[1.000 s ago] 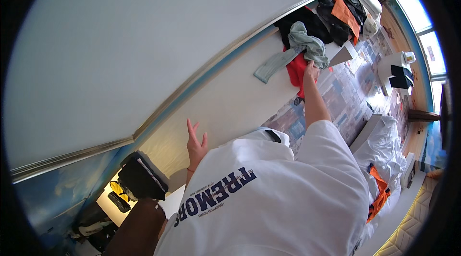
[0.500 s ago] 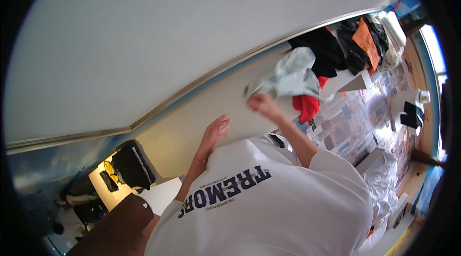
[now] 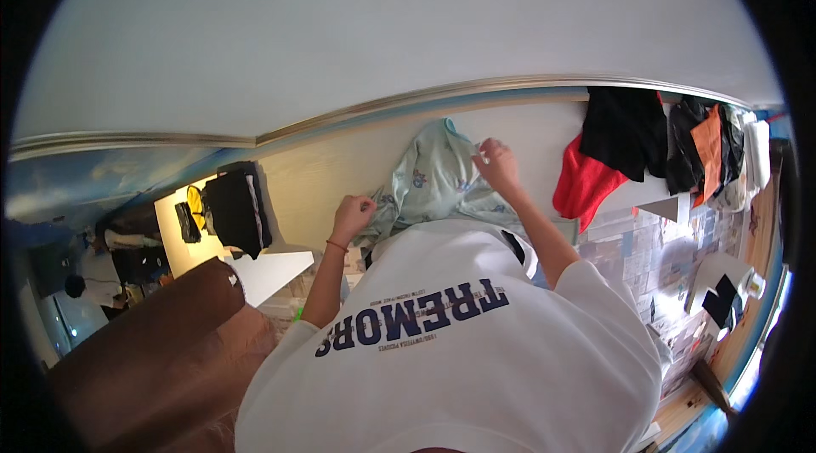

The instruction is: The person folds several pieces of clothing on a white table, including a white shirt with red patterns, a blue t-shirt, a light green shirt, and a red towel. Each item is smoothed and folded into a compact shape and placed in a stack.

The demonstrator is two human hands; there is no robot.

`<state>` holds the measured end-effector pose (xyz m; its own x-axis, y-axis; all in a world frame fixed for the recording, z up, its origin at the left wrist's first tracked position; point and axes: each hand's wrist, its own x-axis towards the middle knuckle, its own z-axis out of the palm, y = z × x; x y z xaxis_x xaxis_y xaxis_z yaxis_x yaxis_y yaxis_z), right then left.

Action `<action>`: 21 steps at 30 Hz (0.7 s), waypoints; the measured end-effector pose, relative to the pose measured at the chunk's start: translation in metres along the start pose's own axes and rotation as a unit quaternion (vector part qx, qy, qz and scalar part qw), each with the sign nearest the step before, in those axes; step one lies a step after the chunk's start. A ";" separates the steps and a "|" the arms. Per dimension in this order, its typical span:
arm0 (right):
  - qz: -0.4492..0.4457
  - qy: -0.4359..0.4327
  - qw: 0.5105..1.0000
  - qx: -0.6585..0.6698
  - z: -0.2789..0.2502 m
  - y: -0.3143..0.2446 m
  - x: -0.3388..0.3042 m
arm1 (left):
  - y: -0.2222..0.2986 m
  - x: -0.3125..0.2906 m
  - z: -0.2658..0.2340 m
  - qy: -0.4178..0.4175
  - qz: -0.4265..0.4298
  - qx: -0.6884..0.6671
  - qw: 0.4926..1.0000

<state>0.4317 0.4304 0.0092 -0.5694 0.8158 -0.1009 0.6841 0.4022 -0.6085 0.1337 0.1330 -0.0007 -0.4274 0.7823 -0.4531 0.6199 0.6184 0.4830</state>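
A pale mint-green garment (image 3: pixel 432 171) with small printed figures lies loosely spread on the white tabletop, directly before my body. Its lower part is hidden behind my white T-shirt. At the garment's left edge, my left hand (image 3: pixel 352 217) is closed, its fingertips pinching a bunched bit of the cloth. My right hand (image 3: pixel 500 167) is at the upper right edge, fingers curled and thumb and forefinger together on the fabric.
To the right lie a red cloth (image 3: pixel 586 181), a black garment (image 3: pixel 627 134) and an orange piece (image 3: pixel 707 151) among black bags. Folded dark clothes (image 3: pixel 234 211) are stacked at the left. A brown rolled piece (image 3: pixel 161 325) stands at lower left. A wall edges the table's far side.
The mint-green garment has come from the right to the table in front of me and lies spread out. My left hand, open before, has closed at its edge. The view has turned.
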 end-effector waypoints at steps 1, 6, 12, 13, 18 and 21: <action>0.021 0.002 0.998 -0.052 0.004 0.016 0.003 | -0.002 -0.001 0.000 0.073 0.065 0.044 0.994; 0.007 -0.120 0.992 -0.045 0.028 0.028 -0.002 | 0.087 0.035 -0.009 -0.123 0.003 -0.351 0.928; -0.099 -0.074 0.967 0.223 0.009 -0.086 -0.044 | 0.163 0.056 0.028 -0.171 -0.057 -0.527 0.830; -0.096 -0.075 0.954 0.273 0.006 -0.094 -0.049 | 0.159 0.058 0.032 -0.151 -0.041 -0.552 0.819; 0.047 -0.042 0.930 0.361 -0.014 -0.099 -0.056 | 0.171 0.028 0.002 -0.110 -0.024 -0.619 0.777; 0.036 -0.033 0.941 0.334 -0.016 -0.102 -0.053 | 0.176 0.005 -0.007 -0.084 0.017 -0.612 0.786</action>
<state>0.3993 0.3529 0.0895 -0.5749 0.7946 -0.1951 0.2953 -0.0209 -0.9552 0.2363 0.2462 0.0878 -0.2679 0.8429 -0.4667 -0.5117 0.2860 0.8102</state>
